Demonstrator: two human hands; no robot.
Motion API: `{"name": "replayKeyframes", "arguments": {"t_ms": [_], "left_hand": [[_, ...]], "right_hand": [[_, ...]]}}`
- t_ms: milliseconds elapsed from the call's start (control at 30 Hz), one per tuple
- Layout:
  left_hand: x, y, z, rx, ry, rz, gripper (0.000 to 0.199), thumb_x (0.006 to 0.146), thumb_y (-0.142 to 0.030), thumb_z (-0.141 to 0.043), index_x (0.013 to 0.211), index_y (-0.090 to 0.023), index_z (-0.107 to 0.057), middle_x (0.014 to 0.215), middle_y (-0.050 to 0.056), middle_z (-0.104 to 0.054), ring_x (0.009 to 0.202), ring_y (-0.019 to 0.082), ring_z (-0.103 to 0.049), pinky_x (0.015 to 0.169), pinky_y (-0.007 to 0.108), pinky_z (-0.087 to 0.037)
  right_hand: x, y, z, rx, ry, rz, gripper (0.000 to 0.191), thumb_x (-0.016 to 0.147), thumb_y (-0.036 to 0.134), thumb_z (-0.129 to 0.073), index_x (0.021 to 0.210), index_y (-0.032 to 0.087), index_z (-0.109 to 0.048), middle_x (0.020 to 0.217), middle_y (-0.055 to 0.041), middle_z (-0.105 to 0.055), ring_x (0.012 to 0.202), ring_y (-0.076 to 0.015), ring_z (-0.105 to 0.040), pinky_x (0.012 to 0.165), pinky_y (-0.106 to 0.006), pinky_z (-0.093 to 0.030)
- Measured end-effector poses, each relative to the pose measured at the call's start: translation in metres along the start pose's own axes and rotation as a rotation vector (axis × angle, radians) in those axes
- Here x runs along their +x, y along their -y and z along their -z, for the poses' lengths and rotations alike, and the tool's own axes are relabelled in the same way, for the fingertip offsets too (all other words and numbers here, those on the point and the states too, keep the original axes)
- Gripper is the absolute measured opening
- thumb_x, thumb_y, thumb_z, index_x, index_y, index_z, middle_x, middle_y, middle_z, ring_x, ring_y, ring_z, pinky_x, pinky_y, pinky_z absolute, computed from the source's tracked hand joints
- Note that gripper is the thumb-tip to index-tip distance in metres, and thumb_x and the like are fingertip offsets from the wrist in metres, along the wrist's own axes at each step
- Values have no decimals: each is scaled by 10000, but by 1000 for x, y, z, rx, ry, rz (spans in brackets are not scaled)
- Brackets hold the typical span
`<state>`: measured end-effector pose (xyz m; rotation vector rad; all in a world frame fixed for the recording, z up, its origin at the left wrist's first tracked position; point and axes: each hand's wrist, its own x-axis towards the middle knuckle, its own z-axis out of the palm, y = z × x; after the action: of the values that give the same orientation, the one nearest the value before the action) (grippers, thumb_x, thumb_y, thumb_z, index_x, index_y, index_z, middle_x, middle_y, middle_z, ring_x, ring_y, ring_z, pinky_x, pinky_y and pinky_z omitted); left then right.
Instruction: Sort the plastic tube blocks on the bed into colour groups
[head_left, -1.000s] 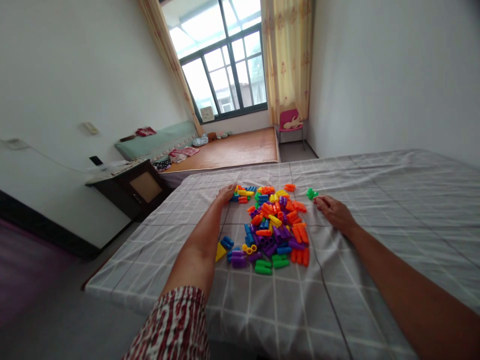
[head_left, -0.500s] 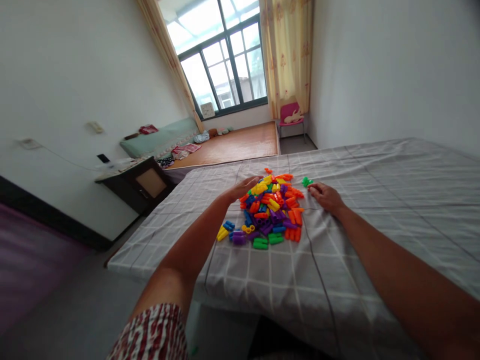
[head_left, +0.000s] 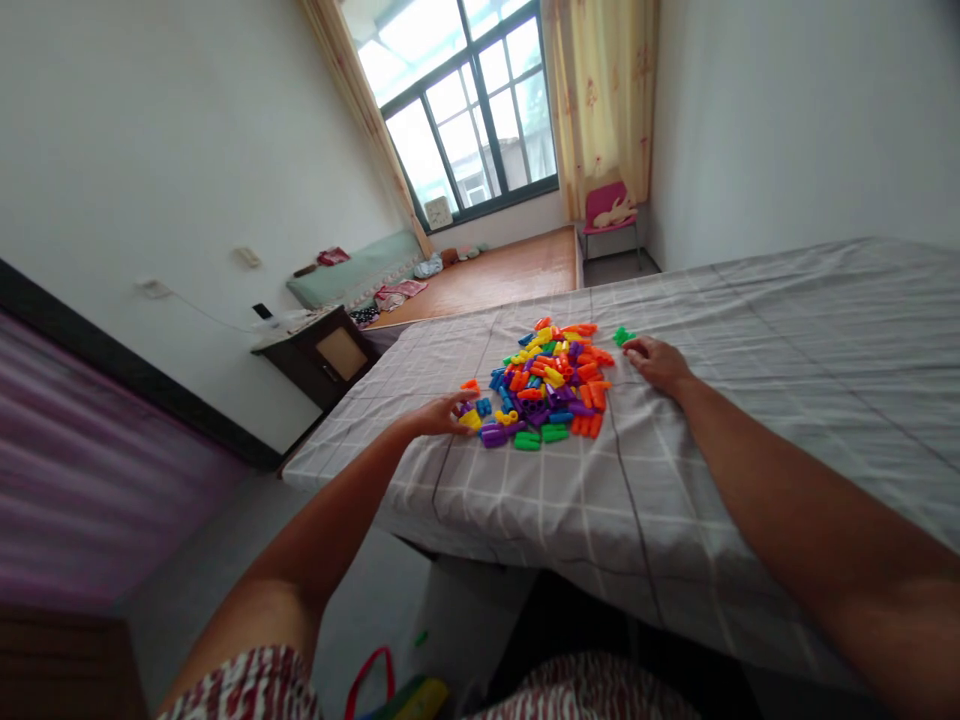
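A heap of colourful plastic toy pieces (head_left: 553, 376), tube-shaped and joined in pairs, lies on the grey checked cloth. At its lower left my left hand (head_left: 442, 413) curves, thumb and fingers apart, around a yellow piece (head_left: 470, 420). An orange piece (head_left: 469, 386) lies just beyond those fingers, with a small blue piece (head_left: 484, 407) to the right. To the right of the heap, the fingertips of my right hand (head_left: 655, 362) are pinched at a green toy piece (head_left: 624, 336); its near edge is partly hidden by them.
The checked cloth (head_left: 750, 330) covers a wide surface whose front edge hangs down before me. Behind it stands a low bed (head_left: 517, 265). A dark cabinet (head_left: 322, 355) is at the left, and a pink chair (head_left: 606, 203) by the window. A bag with a red handle (head_left: 390, 672) rests on the floor.
My left hand has moved from the heap's upper left side down to its lower left edge. An orange piece now lies by it. My right hand stays at the green piece. The view has shifted.
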<state>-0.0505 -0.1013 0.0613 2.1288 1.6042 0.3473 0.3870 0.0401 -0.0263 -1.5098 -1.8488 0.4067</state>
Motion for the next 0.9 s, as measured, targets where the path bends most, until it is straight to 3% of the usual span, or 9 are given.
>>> {"name": "replayKeyframes", "arguments": {"t_ms": [133, 267, 400, 500, 567, 633, 800, 900], "left_hand": [[38, -27, -32, -119, -136, 7, 727, 646, -316, -755, 1325, -154, -550, 1117, 106, -672, 872, 206, -636, 806, 358, -529], [64, -64, -43, -232, -238, -120, 609, 787, -391, -649, 1358, -221, -523, 1181, 94, -650, 961, 218, -637, 851, 390, -535], [51, -92, -45, 70, -372, -282, 540, 879, -444, -553, 1386, -266, -501, 1381, 105, -532, 1242, 260, -510, 1073, 473, -389], [26, -101, -57, 342, -234, -474, 548, 908, -477, -501, 1423, -294, -465, 1515, 73, -396, 1405, 270, -320, 1158, 461, -259], [15, -103, -66, 458, -89, -574, 580, 906, -511, -487, 1452, -325, -421, 1546, 41, -355, 1438, 268, -257, 1177, 453, -207], [14, -103, -71, 530, -20, -621, 591, 907, -522, -479, 1465, -346, -395, 1551, 21, -350, 1450, 262, -230, 1190, 447, -152], [52, -105, -70, 574, -35, -635, 584, 888, -505, -527, 1444, -358, -429, 1544, 16, -365, 1450, 268, -228, 1194, 453, -92], [79, -107, -65, 546, -125, -561, 549, 918, -472, -479, 1450, -351, -416, 1544, 10, -364, 1446, 258, -236, 1192, 459, -83]], "right_hand": [[-1, 1, 0, -15, 3, 5, 292, 835, 267, -519, 1049, 190, -702, 1006, -64, -730, 881, -194, -657, 779, -283, -484], [-2, 9, 2, -4, 11, -17, 283, 834, 258, -528, 1045, 184, -701, 1017, -70, -731, 879, -194, -664, 775, -280, -493], [-3, 18, 5, 29, 18, -46, 299, 851, 236, -508, 1078, 163, -688, 1028, -76, -729, 848, -177, -674, 774, -262, -494], [-3, 21, 5, 14, -10, -62, 294, 865, 253, -503, 1079, 175, -689, 1022, -70, -731, 842, -182, -674, 773, -266, -492], [-2, 21, 5, -9, -9, -70, 286, 865, 263, -508, 1065, 185, -697, 1001, -66, -734, 834, -186, -673, 761, -267, -490], [-2, 19, 4, -25, -2, -70, 275, 862, 266, -513, 1045, 189, -704, 993, -64, -735, 828, -186, -671, 749, -262, -488], [-3, 16, 4, -22, 21, -42, 255, 847, 266, -533, 1026, 201, -702, 1000, -51, -735, 821, -176, -664, 743, -260, -488], [-5, 17, 5, -19, 34, -31, 249, 852, 264, -532, 1024, 197, -699, 1016, -52, -732, 844, -172, -664, 756, -254, -487]]}}
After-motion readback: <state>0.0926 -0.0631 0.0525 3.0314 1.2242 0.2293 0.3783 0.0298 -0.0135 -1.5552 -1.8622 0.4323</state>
